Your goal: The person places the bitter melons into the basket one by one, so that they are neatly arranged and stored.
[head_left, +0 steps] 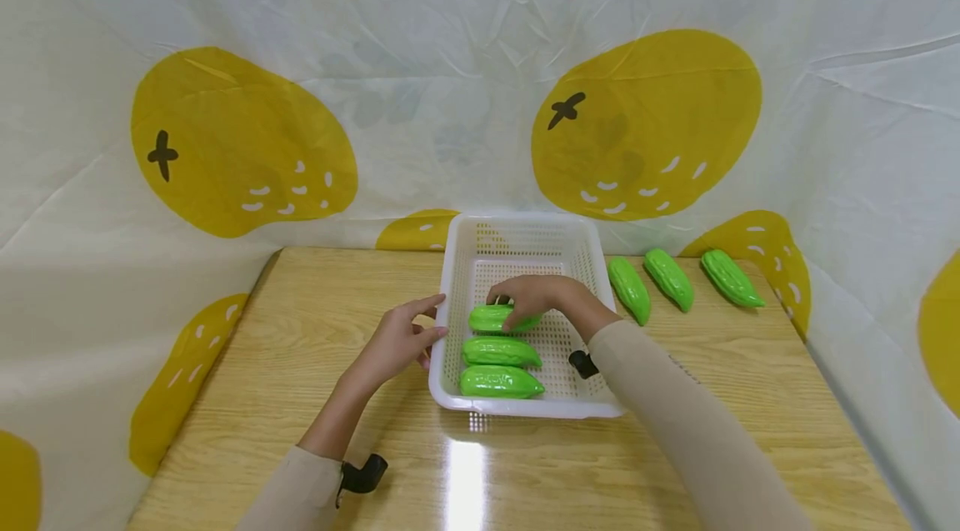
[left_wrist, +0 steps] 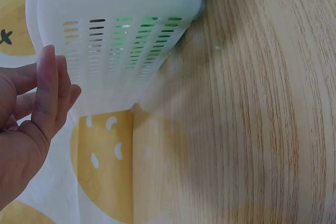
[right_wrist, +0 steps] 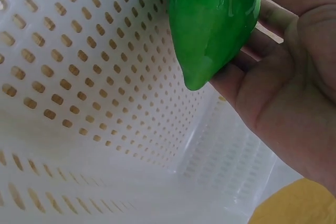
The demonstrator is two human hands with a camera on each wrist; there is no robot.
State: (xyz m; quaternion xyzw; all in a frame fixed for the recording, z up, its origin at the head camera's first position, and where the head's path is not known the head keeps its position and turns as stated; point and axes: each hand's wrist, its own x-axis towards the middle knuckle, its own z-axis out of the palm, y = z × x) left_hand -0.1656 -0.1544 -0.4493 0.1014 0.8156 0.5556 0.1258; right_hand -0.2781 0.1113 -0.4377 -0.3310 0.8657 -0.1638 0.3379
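In the head view a white plastic basket [head_left: 525,408] with perforated walls stands on the table. My right hand [head_left: 536,298] reaches into it and grips a glossy green bitter melon [head_left: 489,318], its fingers and thumb around the sides. The right wrist view shows the held melon's tapered end [right_wrist: 210,30] against the palm. Two more bitter melons, a middle one [head_left: 501,352] and a near one [head_left: 501,382], lie side by side in the basket. My left hand [head_left: 395,341] is at the basket's left rim, its fairly straight fingers [left_wrist: 46,85] touching the outside wall.
Three other bitter melons lie on the wooden table [head_left: 337,289] right of the basket: one beside it [head_left: 628,289], a middle one [head_left: 669,279] and a far right one [head_left: 731,278]. A white cloth [head_left: 442,122] with yellow fruit prints hangs behind the table.
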